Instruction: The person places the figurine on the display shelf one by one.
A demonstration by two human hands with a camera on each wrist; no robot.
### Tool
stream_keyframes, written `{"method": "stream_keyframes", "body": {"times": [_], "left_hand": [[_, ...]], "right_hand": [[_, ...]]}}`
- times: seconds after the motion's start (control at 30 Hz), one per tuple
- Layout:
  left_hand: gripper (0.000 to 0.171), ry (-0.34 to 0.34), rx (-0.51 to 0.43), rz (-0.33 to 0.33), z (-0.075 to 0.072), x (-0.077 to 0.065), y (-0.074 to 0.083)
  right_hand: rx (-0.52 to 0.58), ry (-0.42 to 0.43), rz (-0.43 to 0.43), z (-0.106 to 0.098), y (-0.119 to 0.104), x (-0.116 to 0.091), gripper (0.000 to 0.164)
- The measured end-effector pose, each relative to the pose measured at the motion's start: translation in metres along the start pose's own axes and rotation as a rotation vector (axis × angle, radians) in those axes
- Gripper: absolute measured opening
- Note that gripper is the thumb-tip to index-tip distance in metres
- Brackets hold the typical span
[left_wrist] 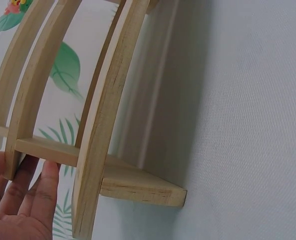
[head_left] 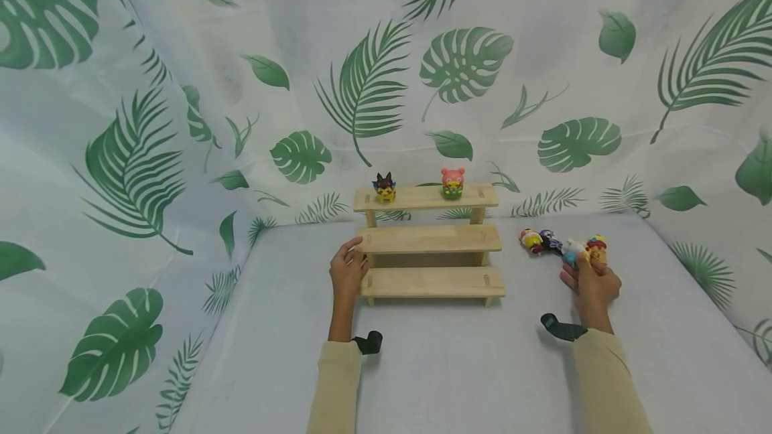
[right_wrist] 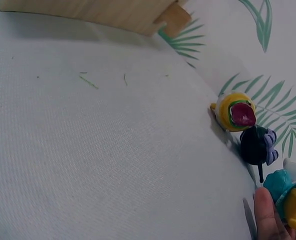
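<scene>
My left hand [head_left: 348, 270] grips the left end of the middle tier of a three-step wooden display shelf [head_left: 431, 240]; in the left wrist view its fingers [left_wrist: 44, 192] reach under the board. To the right of the shelf, my right hand [head_left: 594, 286] pinches a small white, teal and yellow figurine [head_left: 573, 253]. A red-topped, tan figurine [head_left: 597, 248] is right beside those fingers. Just left of the hand lie a black and purple figurine [right_wrist: 255, 145] and a yellow figurine with a dark red part [right_wrist: 227, 117].
On the top tier stand a yellow figurine with a dark eared hood [head_left: 384, 188] and a pink-hooded figurine [head_left: 452, 183]. A white cloth [head_left: 446, 367] covers the table. Leaf-printed sheets [head_left: 374, 86] hang behind and at the sides.
</scene>
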State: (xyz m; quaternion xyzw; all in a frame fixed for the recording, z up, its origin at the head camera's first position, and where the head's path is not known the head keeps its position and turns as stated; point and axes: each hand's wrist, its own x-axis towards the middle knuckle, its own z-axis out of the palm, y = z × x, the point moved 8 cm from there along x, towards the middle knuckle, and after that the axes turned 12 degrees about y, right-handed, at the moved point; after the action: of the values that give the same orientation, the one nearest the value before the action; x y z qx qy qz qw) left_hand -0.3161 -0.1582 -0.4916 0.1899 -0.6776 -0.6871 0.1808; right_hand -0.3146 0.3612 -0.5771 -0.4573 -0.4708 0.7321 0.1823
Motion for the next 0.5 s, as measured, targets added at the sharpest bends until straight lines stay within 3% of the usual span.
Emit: {"method": "stream_keyframes", "body": {"times": [0.17,0.5], "left_hand": [[0.028,0.029,-0.019,0.008,0.000,0.007,-0.011],[0.031,-0.019,-0.015,0.025,-0.001,-0.002,0.009]], "right_hand": [[0.015,0.010,-0.028,0.001,0.000,-0.001,0.028],[-0.084,0.068,-0.053,0.001,0.001,0.003,0.020]]}}
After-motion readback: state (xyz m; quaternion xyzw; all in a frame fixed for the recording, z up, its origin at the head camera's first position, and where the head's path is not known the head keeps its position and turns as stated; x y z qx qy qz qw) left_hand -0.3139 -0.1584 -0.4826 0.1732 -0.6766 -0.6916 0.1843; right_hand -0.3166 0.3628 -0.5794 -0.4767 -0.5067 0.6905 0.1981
